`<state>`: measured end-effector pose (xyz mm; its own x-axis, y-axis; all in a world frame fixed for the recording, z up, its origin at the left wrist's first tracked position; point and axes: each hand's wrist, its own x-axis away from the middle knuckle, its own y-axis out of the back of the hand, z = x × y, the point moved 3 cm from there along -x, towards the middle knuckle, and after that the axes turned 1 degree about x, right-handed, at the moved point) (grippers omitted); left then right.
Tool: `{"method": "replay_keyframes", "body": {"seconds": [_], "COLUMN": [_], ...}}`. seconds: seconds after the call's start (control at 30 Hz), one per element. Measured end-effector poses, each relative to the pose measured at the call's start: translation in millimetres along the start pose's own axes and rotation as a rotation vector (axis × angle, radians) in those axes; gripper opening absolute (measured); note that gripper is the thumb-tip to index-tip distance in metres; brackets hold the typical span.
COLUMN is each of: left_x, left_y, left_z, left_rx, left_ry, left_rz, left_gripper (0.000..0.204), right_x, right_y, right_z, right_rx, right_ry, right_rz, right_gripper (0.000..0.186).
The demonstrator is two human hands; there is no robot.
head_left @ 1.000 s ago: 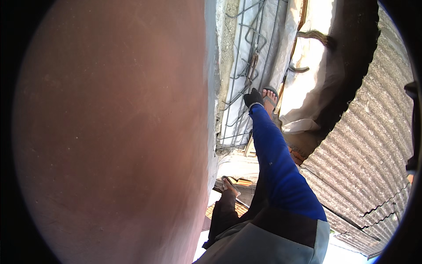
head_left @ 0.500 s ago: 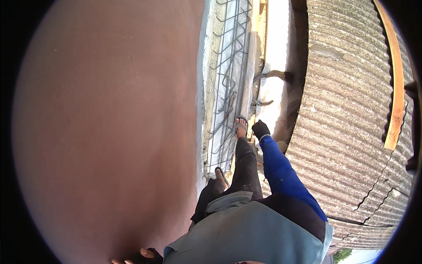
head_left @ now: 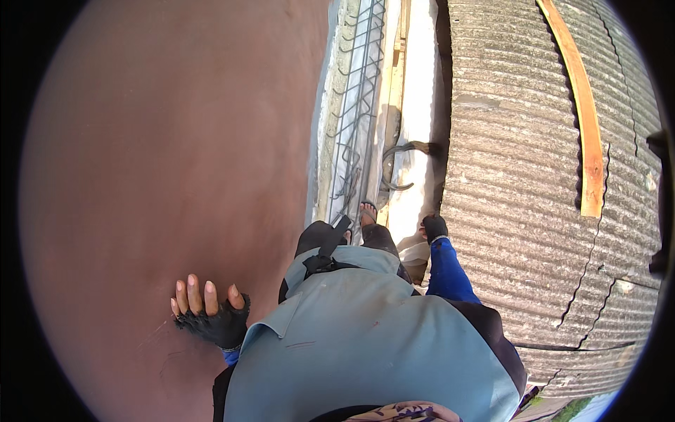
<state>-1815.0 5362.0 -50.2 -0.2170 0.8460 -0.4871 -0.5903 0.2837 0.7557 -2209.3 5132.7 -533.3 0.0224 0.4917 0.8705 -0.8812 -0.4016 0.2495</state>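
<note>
My left hand (head_left: 211,313), in a black fingerless glove, is spread with its fingers apart over the reddish-brown wall (head_left: 176,176). Whether the palm presses on the wall, I cannot tell. On the other side, my right hand (head_left: 434,227), also in a dark fingerless glove, is curled into a fist beside the white strip (head_left: 411,84) at the edge of the corrugated roof (head_left: 520,176). Nothing shows sticking out of that fist. My sandaled foot (head_left: 368,213) stands by a long cage of steel reinforcing bars (head_left: 357,91).
Timber boards (head_left: 396,84) run alongside the bar cage. A bent dark hose-like piece (head_left: 399,184) lies across the white strip. Between strip and roof runs a dark gap (head_left: 441,105). A wooden plank (head_left: 587,141) lies on the roof sheets.
My left hand has risen into full view at the wall, fingers spread. My right fist has shifted toward the roof edge. The view has tilted, showing more of my grey-blue shirt.
</note>
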Motion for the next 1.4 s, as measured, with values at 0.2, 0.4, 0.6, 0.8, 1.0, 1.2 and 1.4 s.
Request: {"method": "replay_keyframes", "body": {"seconds": [0.2,0.4,0.6,0.8,1.0,1.2,1.4], "left_x": [-2.6,-0.9,-38.5,-136.9,-161.6,-159.1,-202.0], "left_y": [-0.6,-2.9,-18.4,-90.6,-119.2,-126.3,-139.8], "left_z": [0.8,1.4,2.6,-28.8,-26.0,-30.1,-40.0], "left_rx": [0.063,0.075,0.466,0.781,0.475,0.324,0.848], "left_ry": [0.034,0.055,-0.013,-0.015,-0.042,0.034,0.147], "left_rz": [-0.093,-0.177,-0.506,-0.381,-0.279,-0.189,-0.403], "left_gripper": [0.032,0.031,0.038,0.029,0.019,0.015,0.022], "right_x": [26.0,31.1,22.2,12.6,-2.1,-31.0,-52.3], "right_y": [18.2,37.1,53.8,40.7,36.2,46.4,57.7], "right_z": [-52.6,-68.0,2.1,132.7,208.7,236.8,281.5], "right_rx": [-0.077,-0.119,-0.106,-0.211,-0.057,0.214,0.145], "right_ry": [-0.117,-0.240,-0.120,0.182,0.213,0.101,0.151], "right_rz": [-0.013,-0.088,-0.113,-0.001,0.014,0.017,0.013], "right_gripper": [0.020,0.017,0.021,0.031,0.033,0.030,0.030]}}
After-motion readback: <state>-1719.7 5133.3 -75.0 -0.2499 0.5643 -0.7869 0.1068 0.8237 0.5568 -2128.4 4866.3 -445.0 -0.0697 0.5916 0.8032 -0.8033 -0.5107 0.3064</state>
